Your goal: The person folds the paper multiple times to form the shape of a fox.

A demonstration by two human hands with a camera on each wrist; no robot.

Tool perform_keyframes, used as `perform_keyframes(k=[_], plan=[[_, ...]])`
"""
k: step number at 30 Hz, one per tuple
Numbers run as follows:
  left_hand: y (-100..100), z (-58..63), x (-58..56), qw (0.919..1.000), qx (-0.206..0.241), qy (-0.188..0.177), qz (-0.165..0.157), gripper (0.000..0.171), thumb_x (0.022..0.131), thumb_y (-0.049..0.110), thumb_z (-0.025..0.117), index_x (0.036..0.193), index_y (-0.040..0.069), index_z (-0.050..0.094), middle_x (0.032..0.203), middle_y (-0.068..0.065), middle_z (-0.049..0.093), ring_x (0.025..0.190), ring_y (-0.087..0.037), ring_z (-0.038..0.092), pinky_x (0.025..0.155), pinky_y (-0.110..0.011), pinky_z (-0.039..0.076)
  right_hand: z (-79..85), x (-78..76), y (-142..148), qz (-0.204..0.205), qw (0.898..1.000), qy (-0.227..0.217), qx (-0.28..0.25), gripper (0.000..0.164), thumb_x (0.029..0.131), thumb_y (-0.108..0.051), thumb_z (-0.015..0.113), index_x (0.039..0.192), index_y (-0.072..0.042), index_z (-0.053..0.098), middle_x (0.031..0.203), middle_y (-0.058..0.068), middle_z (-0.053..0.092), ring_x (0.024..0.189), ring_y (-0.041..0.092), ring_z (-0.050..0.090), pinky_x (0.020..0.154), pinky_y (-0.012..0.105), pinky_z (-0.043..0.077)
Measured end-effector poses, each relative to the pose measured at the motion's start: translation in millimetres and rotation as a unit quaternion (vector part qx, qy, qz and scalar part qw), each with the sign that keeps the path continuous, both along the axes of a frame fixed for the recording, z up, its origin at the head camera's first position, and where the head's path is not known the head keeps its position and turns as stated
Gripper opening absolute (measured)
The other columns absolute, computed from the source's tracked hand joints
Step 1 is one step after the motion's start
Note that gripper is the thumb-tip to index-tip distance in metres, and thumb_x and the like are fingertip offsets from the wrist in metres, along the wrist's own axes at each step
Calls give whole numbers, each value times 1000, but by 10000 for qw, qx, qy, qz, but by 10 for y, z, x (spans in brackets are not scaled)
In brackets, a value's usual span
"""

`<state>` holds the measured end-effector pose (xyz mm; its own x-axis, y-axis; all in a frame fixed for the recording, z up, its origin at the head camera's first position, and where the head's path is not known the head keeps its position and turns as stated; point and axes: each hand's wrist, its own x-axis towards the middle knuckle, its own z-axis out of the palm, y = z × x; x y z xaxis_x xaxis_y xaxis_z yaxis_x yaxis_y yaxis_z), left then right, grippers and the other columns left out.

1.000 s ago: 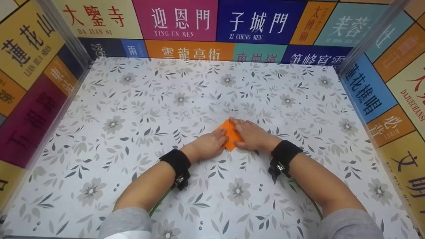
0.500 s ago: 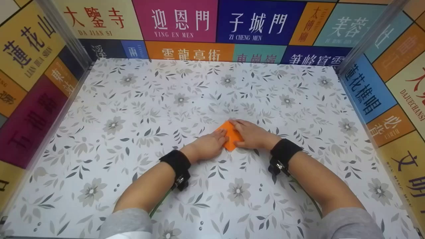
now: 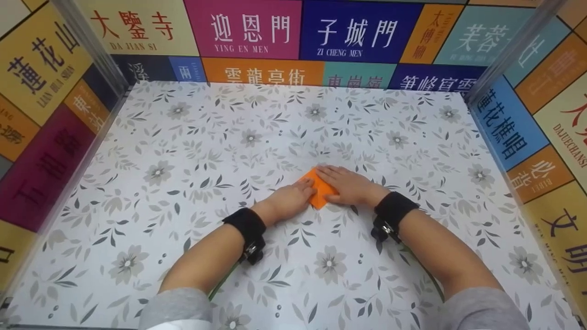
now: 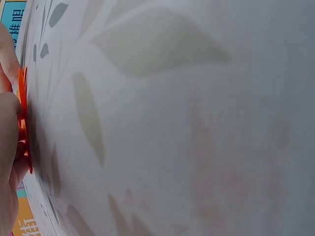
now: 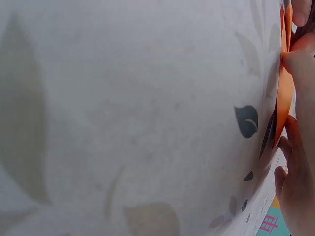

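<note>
A small folded sheet of orange paper [image 3: 323, 187] lies on the floral tabletop, with its layers showing edge-on in the right wrist view. From the left, my left hand [image 3: 290, 199] rests its fingers on the paper's left side and presses it down. My right hand [image 3: 352, 184] lies over the right side, its fingers fairly straight along the upper right edge and its thumb near the lower corner. Both hands cover parts of the sheet. In the left wrist view, only a thin orange edge [image 4: 23, 105] shows beside the fingers.
The table [image 3: 220, 151] is covered in white paper with grey flowers and leaves. Panels with coloured lettering [image 3: 250, 30] stand at the back and both sides. Each wrist wears a black strap [image 3: 245, 229] with a small camera.
My right hand's fingers have flattened and slid slightly toward the right and down along the paper's edge, baring a little more orange. The left hand stays nearly where it was.
</note>
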<state>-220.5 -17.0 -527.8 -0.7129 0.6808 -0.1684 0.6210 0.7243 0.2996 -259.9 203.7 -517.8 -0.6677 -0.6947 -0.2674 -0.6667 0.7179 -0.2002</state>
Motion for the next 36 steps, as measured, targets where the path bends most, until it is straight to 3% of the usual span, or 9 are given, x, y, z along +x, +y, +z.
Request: perform_keyframes(k=[3, 13, 22, 36], plan=[[17, -12, 5, 9999, 38, 141, -7, 44, 105, 25, 33, 142, 4, 45, 157, -17, 28, 147, -27, 23, 119, -38, 22, -6, -5, 25, 236, 9996, 66, 109, 76, 98, -45, 46, 155, -8, 14, 164, 8, 10, 150, 29, 12, 121, 49, 15], [88, -67, 14, 9990, -62, 440, -27, 34, 103, 23, 33, 124, -2, 45, 156, -30, 20, 147, -40, 17, 121, -45, 17, -47, 7, -5, 68, 9998, -29, 172, 78, 97, -46, 45, 156, -10, 9, 164, 7, 8, 151, 27, 7, 120, 53, 11], [139, -6, -24, 9995, -196, 236, -62, 39, 102, 24, 34, 128, -4, 39, 157, -32, 10, 148, -40, 9, 122, -43, 11, -35, 22, -26, -27, 9998, -33, 168, 80, 96, -45, 44, 156, -10, 6, 164, 8, 5, 151, 25, 3, 121, 49, 8], [205, -1, -62, 9982, -449, 399, 79, 46, 100, 31, 35, 131, -3, 39, 154, -33, 21, 147, -40, 18, 122, -42, 14, -10, -27, -57, -28, 9996, 66, 279, 84, 92, -48, 48, 156, -10, 10, 163, 6, 11, 151, 26, 9, 121, 52, 6]])
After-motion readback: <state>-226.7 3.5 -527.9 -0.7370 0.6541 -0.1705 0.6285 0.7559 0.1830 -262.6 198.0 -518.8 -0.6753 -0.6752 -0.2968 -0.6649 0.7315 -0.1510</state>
